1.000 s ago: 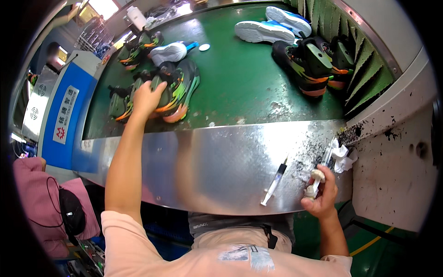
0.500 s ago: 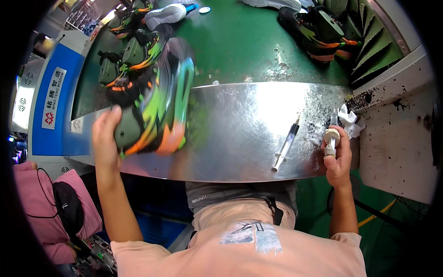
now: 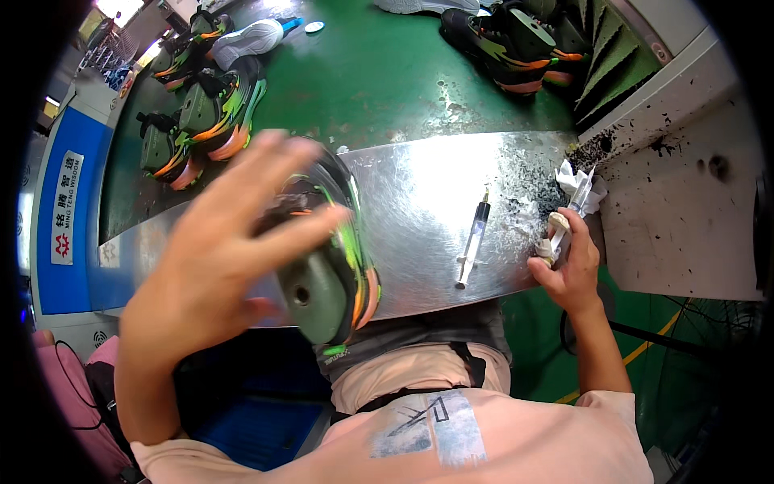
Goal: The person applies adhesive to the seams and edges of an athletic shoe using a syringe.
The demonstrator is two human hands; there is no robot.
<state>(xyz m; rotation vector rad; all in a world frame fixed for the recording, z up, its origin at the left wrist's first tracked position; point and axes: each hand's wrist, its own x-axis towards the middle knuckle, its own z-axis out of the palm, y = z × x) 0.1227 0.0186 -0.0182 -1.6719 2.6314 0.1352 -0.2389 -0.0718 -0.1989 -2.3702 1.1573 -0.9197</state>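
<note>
A black sneaker [image 3: 364, 270] with green and orange trim stands on the near part of the metal plate, a dark green shoe last filling its opening. My left hand [image 3: 205, 250] is raised over its left side with fingers spread, blurred and covering part of the shoe. No grip on the shoe shows. At the right, my right hand [image 3: 579, 270] is closed round a syringe [image 3: 559, 224] with pale wrapping about its middle; its clear end points away from me, by a crumpled white tissue [image 3: 597, 198]. A second syringe [image 3: 474, 246], holding something dark near its tip, lies between the hands.
The metal plate [image 3: 403, 202] borders a green conveyor belt [image 3: 355, 81]. Several similar sneakers [image 3: 201, 113] stand at the far left, others [image 3: 512, 44] at the far right beside hanging green flaps [image 3: 617, 60]. A pale machine wall [image 3: 677, 185] with dark specks closes off the right.
The sneaker has come off the left side, toward me and the middle, onto the plate. My left hand has let it go and opened. The right hand's syringe has tilted slightly.
</note>
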